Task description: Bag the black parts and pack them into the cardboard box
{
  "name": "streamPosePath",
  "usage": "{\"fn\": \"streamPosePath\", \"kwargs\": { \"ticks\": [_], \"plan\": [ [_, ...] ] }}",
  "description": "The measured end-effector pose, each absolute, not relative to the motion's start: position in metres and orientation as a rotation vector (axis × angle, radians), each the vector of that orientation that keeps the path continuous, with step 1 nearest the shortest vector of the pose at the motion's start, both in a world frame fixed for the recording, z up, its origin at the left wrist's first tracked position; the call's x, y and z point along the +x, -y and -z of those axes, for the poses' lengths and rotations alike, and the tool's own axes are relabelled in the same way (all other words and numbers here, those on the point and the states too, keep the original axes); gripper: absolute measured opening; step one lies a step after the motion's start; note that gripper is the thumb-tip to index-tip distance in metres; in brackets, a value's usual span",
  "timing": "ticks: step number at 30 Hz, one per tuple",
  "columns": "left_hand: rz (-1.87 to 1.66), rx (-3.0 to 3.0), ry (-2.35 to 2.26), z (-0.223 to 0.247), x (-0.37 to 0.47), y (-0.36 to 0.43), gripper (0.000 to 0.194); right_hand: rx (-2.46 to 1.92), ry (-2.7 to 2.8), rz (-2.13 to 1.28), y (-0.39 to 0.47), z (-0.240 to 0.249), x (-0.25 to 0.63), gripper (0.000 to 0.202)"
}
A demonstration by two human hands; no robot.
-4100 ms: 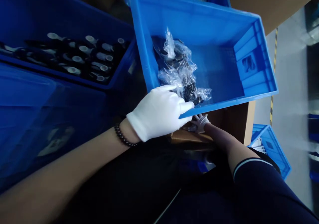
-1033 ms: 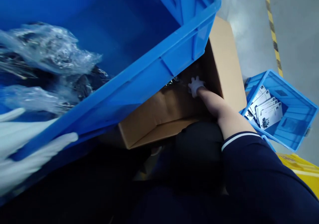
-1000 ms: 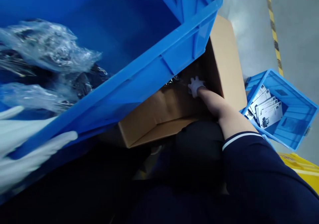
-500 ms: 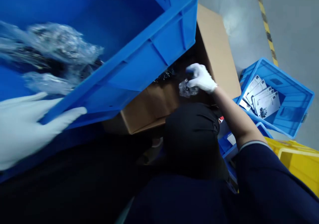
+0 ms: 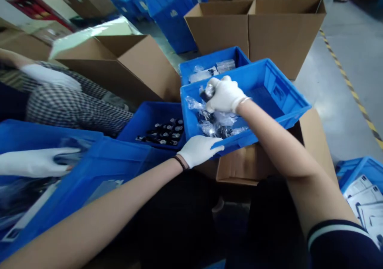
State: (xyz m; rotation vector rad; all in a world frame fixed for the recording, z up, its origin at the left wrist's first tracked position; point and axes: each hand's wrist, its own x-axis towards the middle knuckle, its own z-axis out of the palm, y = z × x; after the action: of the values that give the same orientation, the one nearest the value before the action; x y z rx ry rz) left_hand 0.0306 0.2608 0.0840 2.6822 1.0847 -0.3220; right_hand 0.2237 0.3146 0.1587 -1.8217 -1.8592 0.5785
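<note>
My left hand, in a white glove, grips the near rim of a shallow blue bin. Inside this bin, toward its left end, lie several dark parts in clear plastic bags. Above them my gloved right hand has its fingers closed around a bagged dark part with a shiny round end. My palm hides most of that part. Beneath the bin stands an open cardboard box, partly covered by the bin and my right forearm.
At left, a co-worker's gloved hand reaches into another blue bin. A blue bin with black parts sits between us. Tall open cartons stand behind. Printed booklets fill a bin at right.
The view has swung up and left. My right hand has risen from inside the cardboard box to the blue bin, holding the bagged part. My left hand is still at the bin's rim.
</note>
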Motion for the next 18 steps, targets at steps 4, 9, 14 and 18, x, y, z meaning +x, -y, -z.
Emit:
{"fn": "streamPosePath", "kwargs": {
  "ticks": [4,9,14,18],
  "plan": [
    [0.346,2.756,-1.043,-0.089,0.032,-0.259,0.042,-2.004,2.176,-0.560,-0.378,-0.101,0.157,0.090],
    [0.439,2.809,-1.073,-0.086,0.026,-0.263,0.031,-1.981,2.417,-0.786,-0.382,-0.065,0.130,0.114],
    [0.349,2.715,-1.131,-0.082,0.027,-0.266,0.033,-1.712,2.621,-0.470,-0.322,-0.095,0.183,0.072],
    [0.357,2.709,-1.043,-0.091,0.040,-0.263,0.034,-1.929,2.429,-0.414,-0.243,-0.098,0.268,0.061]
  ]
}}
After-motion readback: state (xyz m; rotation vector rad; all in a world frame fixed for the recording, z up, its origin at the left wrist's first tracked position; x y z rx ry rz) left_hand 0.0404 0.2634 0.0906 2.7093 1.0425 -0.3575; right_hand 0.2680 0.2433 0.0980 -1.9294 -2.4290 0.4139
